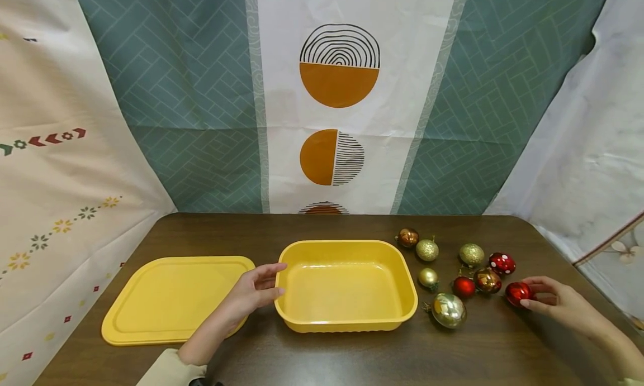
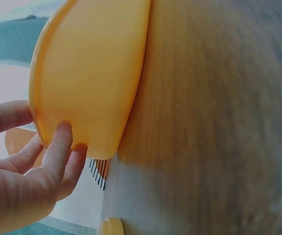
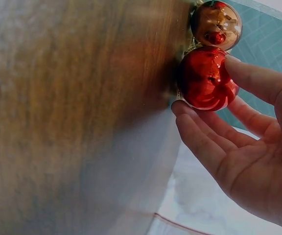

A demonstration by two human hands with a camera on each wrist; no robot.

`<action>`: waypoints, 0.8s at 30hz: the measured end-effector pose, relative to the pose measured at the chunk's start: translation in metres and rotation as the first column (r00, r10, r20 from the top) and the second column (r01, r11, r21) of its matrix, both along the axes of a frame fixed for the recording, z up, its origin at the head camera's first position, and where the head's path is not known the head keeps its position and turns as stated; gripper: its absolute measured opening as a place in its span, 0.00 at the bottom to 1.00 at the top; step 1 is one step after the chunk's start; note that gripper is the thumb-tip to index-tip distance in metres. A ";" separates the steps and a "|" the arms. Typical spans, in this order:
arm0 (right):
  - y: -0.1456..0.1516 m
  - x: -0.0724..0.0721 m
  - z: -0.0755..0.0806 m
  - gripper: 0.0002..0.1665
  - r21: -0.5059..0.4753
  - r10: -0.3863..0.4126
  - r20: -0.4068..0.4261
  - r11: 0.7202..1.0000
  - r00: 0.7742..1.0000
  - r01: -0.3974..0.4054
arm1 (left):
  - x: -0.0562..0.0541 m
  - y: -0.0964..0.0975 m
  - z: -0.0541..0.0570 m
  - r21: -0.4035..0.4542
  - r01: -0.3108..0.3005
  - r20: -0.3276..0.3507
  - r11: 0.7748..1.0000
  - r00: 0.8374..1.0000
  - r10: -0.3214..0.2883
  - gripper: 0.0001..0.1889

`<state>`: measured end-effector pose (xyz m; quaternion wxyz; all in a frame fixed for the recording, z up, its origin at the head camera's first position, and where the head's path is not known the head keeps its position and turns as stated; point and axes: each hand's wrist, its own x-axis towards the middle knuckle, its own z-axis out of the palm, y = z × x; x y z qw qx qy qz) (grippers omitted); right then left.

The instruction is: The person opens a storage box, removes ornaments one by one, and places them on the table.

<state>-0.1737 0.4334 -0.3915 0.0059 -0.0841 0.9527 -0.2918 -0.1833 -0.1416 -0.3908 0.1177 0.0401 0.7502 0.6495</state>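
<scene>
At the right of the table my right hand (image 1: 558,302) holds a shiny red Christmas bauble (image 1: 519,294) between thumb and fingers. In the right wrist view the bauble (image 3: 208,78) sits low by the table, and a bronze bauble (image 3: 217,24) shows just past it. My left hand (image 1: 254,288) holds the left rim of a yellow rectangular container (image 1: 347,325). In the left wrist view the thumb and a finger are at the rim, and other fingertips (image 2: 64,129) lie against its outer wall. No bauble shows inside the container.
Between container and right hand lie several baubles: a large pale gold one (image 1: 449,310), a red one (image 1: 463,286), a dotted red one (image 1: 502,263), glittery gold ones (image 1: 472,255) and a brown one (image 1: 408,237). A yellow lid (image 1: 176,296) lies left, partly behind my left arm. Cloth walls surround the table.
</scene>
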 end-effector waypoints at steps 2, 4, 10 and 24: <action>-0.001 0.000 0.000 0.26 0.001 0.000 -0.004 1.000 1.000 0.000 | 0.000 -0.001 0.000 0.002 0.002 -0.002 1.000 1.000 -0.002 0.27; -0.002 0.000 0.001 0.26 0.003 -0.003 -0.007 1.000 1.000 0.003 | 0.000 -0.002 0.000 0.002 0.004 0.000 1.000 1.000 -0.004 0.28; -0.006 0.001 0.001 0.26 0.004 -0.004 -0.014 1.000 1.000 0.004 | 0.004 -0.009 0.004 0.033 0.044 -0.013 0.998 0.999 -0.044 0.30; -0.015 0.003 0.016 0.26 0.057 -0.010 -0.103 0.998 0.995 0.016 | 0.013 -0.039 0.016 -0.031 -0.002 -0.016 1.000 1.000 0.002 0.30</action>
